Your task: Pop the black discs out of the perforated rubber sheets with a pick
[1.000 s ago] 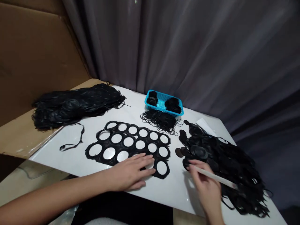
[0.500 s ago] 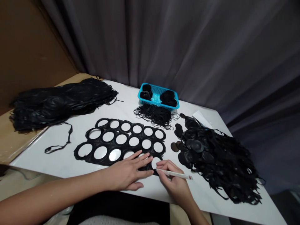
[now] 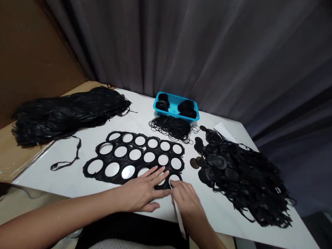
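A black sheet [image 3: 121, 159] with rows of round holes lies flat on the white table [image 3: 52, 180]. My left hand [image 3: 146, 190] rests on its lower edge, fingers spread, with nothing held. At the sheet's lower right corner, my right hand [image 3: 185, 200] grips a thin white pen-like tool [image 3: 178, 215]. The tool's shaft slants down toward the table's front edge. Its tip is by the rightmost hole of the bottom row, partly hidden by my fingers.
A blue basket [image 3: 173, 111] with black pieces stands at the back, thin black rings [image 3: 172, 128] before it. Black scraps and discs [image 3: 249, 183] pile up at right, near white paper [image 3: 224, 131]. Stacked black sheets [image 3: 70, 114] lie left, above a loose strip [image 3: 77, 148].
My right hand has turned, and the white tool has swung from pointing right to pointing down toward the front edge. My left hand stays spread on the sheet.
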`<state>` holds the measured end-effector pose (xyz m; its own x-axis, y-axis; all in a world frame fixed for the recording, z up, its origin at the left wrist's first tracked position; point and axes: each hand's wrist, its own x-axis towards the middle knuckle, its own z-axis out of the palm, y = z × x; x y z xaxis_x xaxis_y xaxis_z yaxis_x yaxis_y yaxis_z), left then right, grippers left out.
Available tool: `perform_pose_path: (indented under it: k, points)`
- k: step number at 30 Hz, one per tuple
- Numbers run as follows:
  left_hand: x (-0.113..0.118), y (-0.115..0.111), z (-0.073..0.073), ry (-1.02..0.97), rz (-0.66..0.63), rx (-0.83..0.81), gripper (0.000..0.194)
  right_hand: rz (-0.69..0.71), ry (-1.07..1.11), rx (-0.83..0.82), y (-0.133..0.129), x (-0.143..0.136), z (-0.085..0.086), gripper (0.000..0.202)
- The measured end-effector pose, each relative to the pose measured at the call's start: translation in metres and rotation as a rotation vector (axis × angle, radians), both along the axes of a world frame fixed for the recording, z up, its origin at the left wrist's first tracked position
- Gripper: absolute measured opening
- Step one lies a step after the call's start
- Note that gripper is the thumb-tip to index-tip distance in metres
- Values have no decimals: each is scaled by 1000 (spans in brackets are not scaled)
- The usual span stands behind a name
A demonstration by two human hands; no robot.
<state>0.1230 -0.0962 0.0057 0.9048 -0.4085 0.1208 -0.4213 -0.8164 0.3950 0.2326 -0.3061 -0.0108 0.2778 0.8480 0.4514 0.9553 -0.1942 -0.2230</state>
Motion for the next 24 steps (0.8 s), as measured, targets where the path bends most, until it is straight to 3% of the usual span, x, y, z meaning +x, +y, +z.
perform_pose_path:
  k: [3, 7, 9, 13, 16, 19, 24]
  points:
    - [0, 0, -1, 4, 0, 6, 65, -82, -2, -25, -7, 28, 6, 24]
    - [-3, -1, 3, 27, -5, 20, 64, -448, 99, 72, -22, 81, 21, 23]
    - [-3, -1, 9, 34, -8, 20, 61, -540, 263, 117, -22, 97, 26, 24]
    - [9, 0, 17, 13, 37, -7, 59, -393, 624, 39, -1, 96, 27, 26]
    - [24, 7, 9, -25, 103, 36, 60, -236, 769, -39, 19, 81, 26, 24]
    - [32, 13, -4, -69, 94, 63, 60, -132, 836, -87, 29, 70, 25, 22]
    - [30, 15, -16, -63, 105, 65, 67, -109, 839, -105, 27, 69, 20, 22]
